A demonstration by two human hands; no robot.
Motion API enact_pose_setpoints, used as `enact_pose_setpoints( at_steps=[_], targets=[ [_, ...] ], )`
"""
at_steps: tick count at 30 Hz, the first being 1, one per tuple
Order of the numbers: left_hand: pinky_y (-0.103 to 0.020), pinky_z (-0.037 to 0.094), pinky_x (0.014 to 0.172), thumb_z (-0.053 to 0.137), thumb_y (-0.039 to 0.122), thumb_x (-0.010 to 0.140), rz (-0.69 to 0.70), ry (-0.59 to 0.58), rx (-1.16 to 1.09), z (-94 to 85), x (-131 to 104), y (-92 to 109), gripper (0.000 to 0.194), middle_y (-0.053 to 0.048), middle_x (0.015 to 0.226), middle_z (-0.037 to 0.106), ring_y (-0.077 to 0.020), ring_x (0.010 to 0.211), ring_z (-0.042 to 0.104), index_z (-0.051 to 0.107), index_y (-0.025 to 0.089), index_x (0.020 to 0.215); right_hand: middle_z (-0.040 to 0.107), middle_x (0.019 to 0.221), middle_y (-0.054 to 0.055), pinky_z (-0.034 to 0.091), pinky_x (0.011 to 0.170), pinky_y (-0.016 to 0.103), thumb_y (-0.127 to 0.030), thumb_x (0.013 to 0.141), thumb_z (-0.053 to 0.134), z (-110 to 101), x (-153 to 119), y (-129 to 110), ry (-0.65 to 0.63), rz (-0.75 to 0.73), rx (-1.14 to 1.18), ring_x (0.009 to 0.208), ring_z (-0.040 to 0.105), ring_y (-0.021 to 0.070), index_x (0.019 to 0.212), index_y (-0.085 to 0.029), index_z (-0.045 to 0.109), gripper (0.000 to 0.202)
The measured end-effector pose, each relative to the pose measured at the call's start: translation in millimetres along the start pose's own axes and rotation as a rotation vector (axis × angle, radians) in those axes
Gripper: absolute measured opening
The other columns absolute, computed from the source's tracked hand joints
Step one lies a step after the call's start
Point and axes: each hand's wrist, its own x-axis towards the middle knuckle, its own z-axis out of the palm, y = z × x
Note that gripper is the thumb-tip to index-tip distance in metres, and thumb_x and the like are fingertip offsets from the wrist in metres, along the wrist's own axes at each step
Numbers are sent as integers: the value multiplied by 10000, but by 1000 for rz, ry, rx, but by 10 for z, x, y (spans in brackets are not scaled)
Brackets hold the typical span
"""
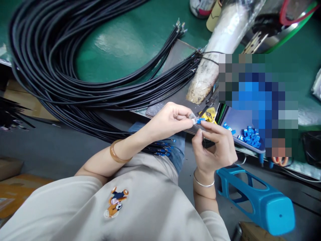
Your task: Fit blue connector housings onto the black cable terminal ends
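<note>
Blue connector (200,121) is tiny, sits btwn the two hands, just above the bench edge. L hand (175,118) pinches thumb to index on thin wire ends (194,121) right next to it; whether those wires are seated in it, can't tell. R hand (214,144) has thumb & index tips close, narrow gap btwn them, index tip at the connector's near edge; touching or merely v. near, can't be sure. Handling, as a judgement: connector prob. light, stiff, hard plastic, a bit slick & easy to drop; wires prob. soft, bendy, fragile at the tips. Best hold: connector by its sides w/ fingertips, wires close behind the ends so they don't splay. Just past the fingers, a yellow piece (209,114) lies on the bench; to the R, a grey tray (234,115) w/ loose blue pcs (250,136). Below L wrist, more cable ends w/ blue tips (164,148) rest by the lap. Further out: black cables (110,95) in a big loop, a plastic-wrapped post (225,43), orange handles (280,161) near the tray, green bench top (120,42), blue stool (279,214) below R.
</note>
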Motion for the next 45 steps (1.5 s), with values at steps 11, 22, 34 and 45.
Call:
enact_pose_setpoints(
  at_steps=[11, 22, 34, 45],
  targets=[
    [-175, 289, 458, 622, 217, 832, -24, -118, -31, -8, -131, -12, 148, 44, 519, 486, -41, 470, 394, 567, 129, 727, 769, 980, 14, 606, 774, 257, -103, 867, 669, -79, -78, 129, -80, -85, 122, 895, 752, 148, 977, -217, 619, 166],
    [-190, 403, 553, 623, 186, 836, 260, -2, 178, 11, -327, -112, 104, -14, 686, 626, -76, 593, 514, 684, 108, 807, 593, 613, -88, 486, 429, 198, -263, 888, 670, -193, 108, 46, -287, 581, 547, 440, 587, 83, 831, -219, 530, 157],
    [-187, 335, 522, 616, 187, 827, 289, 81, 258, 63, -353, -193, 107, 31, 614, 530, -59, 555, 414, 660, 112, 766, 652, 636, -48, 421, 513, 218, -235, 926, 623, -321, -102, -51, -219, -5, -124, 475, 534, 73, 1146, -291, 713, 244],
    [-197, 397, 560, 601, 181, 848, 249, 175, 223, 91, -345, -296, 111, -7, 667, 632, -79, 579, 541, 640, 118, 765, 615, 582, -57, 361, 563, 246, -155, 882, 678, -284, -250, 131, -230, -314, -292, 474, 453, 67, 1273, -212, 656, 396]
  ],
)
